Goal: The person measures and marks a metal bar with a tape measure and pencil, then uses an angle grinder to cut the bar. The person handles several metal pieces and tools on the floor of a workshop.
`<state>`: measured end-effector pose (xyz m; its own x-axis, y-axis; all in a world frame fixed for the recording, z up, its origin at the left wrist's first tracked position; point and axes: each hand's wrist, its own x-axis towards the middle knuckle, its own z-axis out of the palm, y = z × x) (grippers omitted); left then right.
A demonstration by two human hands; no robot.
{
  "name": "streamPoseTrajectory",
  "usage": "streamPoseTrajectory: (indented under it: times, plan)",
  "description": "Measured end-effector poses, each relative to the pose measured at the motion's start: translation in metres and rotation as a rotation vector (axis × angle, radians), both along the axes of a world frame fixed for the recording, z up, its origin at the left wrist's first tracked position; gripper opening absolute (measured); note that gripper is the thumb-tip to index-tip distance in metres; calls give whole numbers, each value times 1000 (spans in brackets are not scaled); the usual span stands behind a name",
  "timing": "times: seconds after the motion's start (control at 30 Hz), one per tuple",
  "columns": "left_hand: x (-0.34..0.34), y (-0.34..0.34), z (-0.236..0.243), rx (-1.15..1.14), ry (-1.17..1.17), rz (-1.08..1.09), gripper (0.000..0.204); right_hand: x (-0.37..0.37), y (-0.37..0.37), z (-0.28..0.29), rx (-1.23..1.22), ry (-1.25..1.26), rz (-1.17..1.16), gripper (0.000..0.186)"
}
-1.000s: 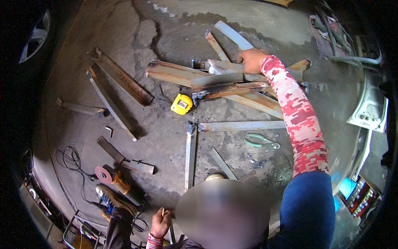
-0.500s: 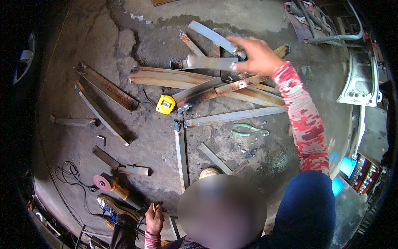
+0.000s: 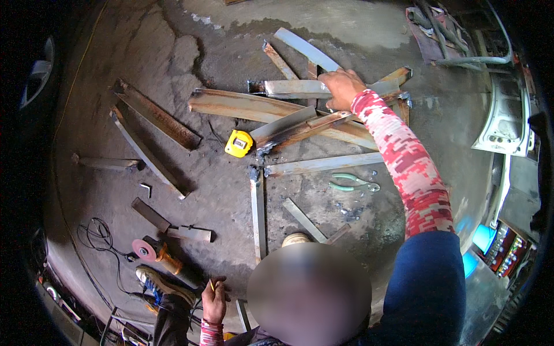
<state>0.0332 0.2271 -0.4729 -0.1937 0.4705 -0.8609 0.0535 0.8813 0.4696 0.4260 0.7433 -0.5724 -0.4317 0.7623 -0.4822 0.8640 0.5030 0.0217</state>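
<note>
My right hand (image 3: 346,90) reaches into the pile of steel angle bars at the far middle. Its fingers curl round the right end of a short grey angle bar (image 3: 295,88). Another grey bar (image 3: 306,48) slants down to the fingers from the upper left. Rusty angle bars (image 3: 248,107) lie crossed beneath. Low in the view, my left hand (image 3: 214,301) is closed on a thin yellow stick (image 3: 212,285), too small to name surely. A yellow tape measure (image 3: 239,143) rests beside the pile, and green-handled pliers (image 3: 353,183) lie nearer, on the right.
An angle grinder (image 3: 156,254) with a pink disc and black cord lies at the lower left near my shoe (image 3: 161,285). Loose angle bars (image 3: 150,153) lie on the concrete floor at left. A white metal panel (image 3: 506,118) and blue container (image 3: 483,235) stand at right.
My right hand has come down onto the bars, its fingers closing from a spread pose. The grey bar under it, blurred before, is now sharp. The view shifted slightly; my left hand stays put.
</note>
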Motion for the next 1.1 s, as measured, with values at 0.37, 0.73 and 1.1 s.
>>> streamPoseTrajectory:
  times: [0.37, 0.73, 1.1]
  plan:
    - [-6, 3, 3, 61, -6, 14, 31, -4, -4, 51, 421, 618, -115, 53]
    - [-8, 67, -26, 135, -152, -219, 31, -57, -105, 271, 251, 1230, -234, 56]
    - [26, -17, -8, 216, 194, -263, 30, -81, -323, 5, -402, 460, -125, 60]
